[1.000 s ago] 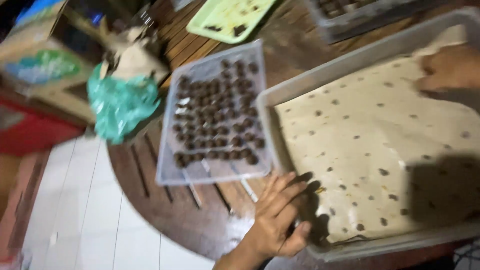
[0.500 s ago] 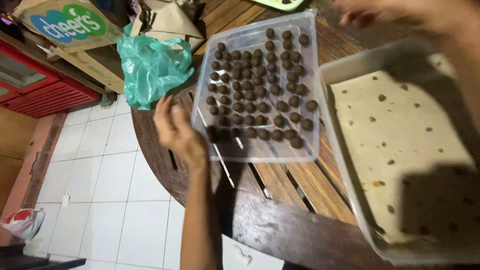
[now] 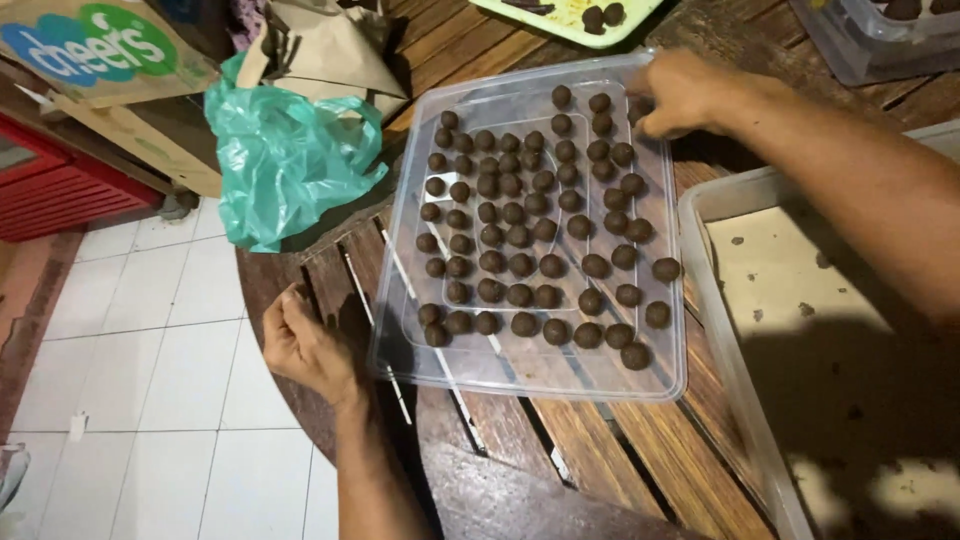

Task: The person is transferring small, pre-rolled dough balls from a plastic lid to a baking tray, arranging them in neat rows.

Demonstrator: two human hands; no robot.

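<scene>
Clear tray (image 3: 400, 330) of brown balls (image 3: 520, 235), now centre frame; left hand (image 3: 305, 345) moved to its lower-left edge, loosely curled, empty; right hand (image 3: 680, 92) pinching top-right rim

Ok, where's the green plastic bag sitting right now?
In the head view the green plastic bag sits upper left on the wooden table, just left of the clear tray of brown balls, above the left hand.

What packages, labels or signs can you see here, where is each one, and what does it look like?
Cardboard box: top left, beside the table, tan with a blue and green printed label.
Plastic bag: left table edge, crumpled, teal green.
Brown paper wrapping: behind the bag, crumpled, tan.
No screens in view.
</scene>
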